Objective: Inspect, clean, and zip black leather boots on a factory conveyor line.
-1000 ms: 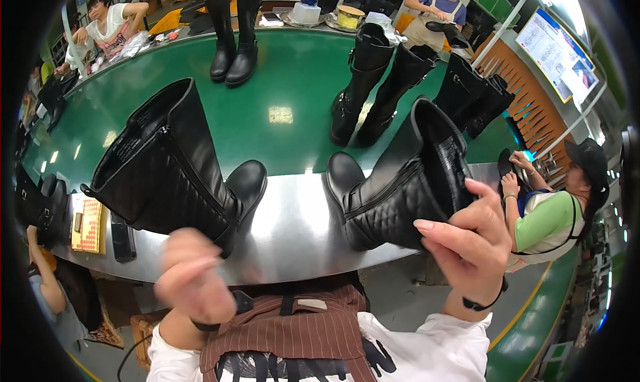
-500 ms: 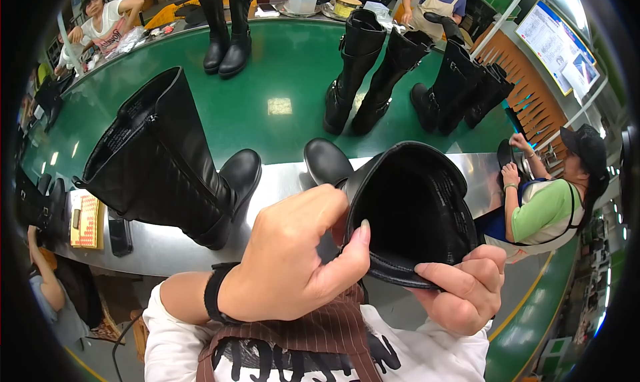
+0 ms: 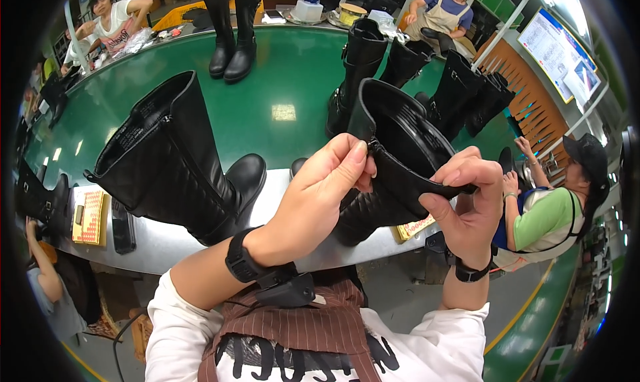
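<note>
In front of me a tall black boot (image 3: 393, 199) stands on the metal edge, its open top tilted up so the dark lining shows. With thumb and fingers closed, my left hand (image 3: 313, 199) pinches the left side of its top edge, by the upper end of a seam or zipper. My right hand (image 3: 467, 205) grips the right side of the rim, thumb outside and fingertips over the edge. To the left, a second tall black boot (image 3: 183, 165) stands by itself, toe pointing right. The held boot's toe is mostly hidden behind my left hand.
Across the green tabletop (image 3: 283, 139) stand more black boots (image 3: 233, 39), several at the right (image 3: 457, 89). A yellow card pad (image 3: 90, 215) and a dark phone-like object (image 3: 123, 227) lie on the metal strip (image 3: 160, 252). A co-worker (image 3: 547, 209) works close on the right; others sit opposite.
Both hands have moved up and away from me, and the boot's top has swung away with them, now tilting less toward me. The left boot stays in place.
</note>
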